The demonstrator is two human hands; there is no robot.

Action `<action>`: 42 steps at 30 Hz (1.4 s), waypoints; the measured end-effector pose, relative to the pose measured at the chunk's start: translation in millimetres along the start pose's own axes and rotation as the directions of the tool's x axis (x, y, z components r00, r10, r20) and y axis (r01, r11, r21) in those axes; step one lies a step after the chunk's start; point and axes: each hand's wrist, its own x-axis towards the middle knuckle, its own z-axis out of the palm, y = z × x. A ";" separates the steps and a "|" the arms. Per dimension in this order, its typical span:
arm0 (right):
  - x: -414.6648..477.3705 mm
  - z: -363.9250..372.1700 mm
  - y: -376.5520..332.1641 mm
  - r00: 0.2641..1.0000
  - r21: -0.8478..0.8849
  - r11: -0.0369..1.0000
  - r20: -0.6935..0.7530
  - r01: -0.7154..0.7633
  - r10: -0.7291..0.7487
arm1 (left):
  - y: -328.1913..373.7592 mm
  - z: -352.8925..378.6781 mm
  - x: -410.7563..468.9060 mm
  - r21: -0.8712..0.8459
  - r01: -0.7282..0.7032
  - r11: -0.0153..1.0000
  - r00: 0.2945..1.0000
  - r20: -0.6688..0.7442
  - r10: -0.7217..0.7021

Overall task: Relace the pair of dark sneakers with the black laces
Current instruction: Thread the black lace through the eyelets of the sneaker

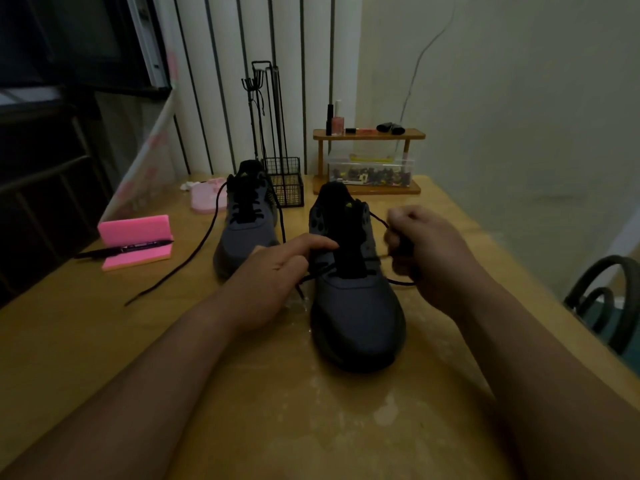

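Observation:
Two dark grey sneakers stand on the wooden table (pixel 104 341), toes toward me. The near sneaker (pixel 356 306) is in the middle, its black lace (pixel 398 281) threaded through the lowest eyelets only. My left hand (pixel 277 271) rests at its left side, forefinger stretched across the tongue, other fingers curled by a lace end. My right hand (pixel 422 251) pinches the other lace end beside the right eyelets. The far sneaker (pixel 247 230) is laced partway, and its long black lace (pixel 194 251) trails loose over the table to the left.
A pink foam block (pixel 135 233) with a black marker (pixel 124 250) lies at the left. Behind the shoes stand a black wire basket (pixel 285 183), a pink dish (pixel 206 199) and a small wooden shelf (pixel 367 135) with bottles and a clear box. A chair back (pixel 602 299) is at the right edge.

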 end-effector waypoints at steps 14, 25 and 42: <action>-2.8 11.6 2.2 0.924 -0.803 0.456 0.338 0.383 -0.181 | -0.3 3.8 -1.5 0.015 -0.042 0.999 0.998 -0.036 0.043; -1.4 3.8 -5.6 0.976 -0.620 0.755 0.104 0.215 -0.192 | 6.6 3.7 -3.0 0.023 -0.027 0.999 0.998 -0.063 0.028; -2.0 -9.5 -15.4 0.980 -0.187 0.966 -0.056 0.178 -0.191 | 13.6 6.9 -0.2 0.012 -0.017 1.000 0.974 -0.225 0.020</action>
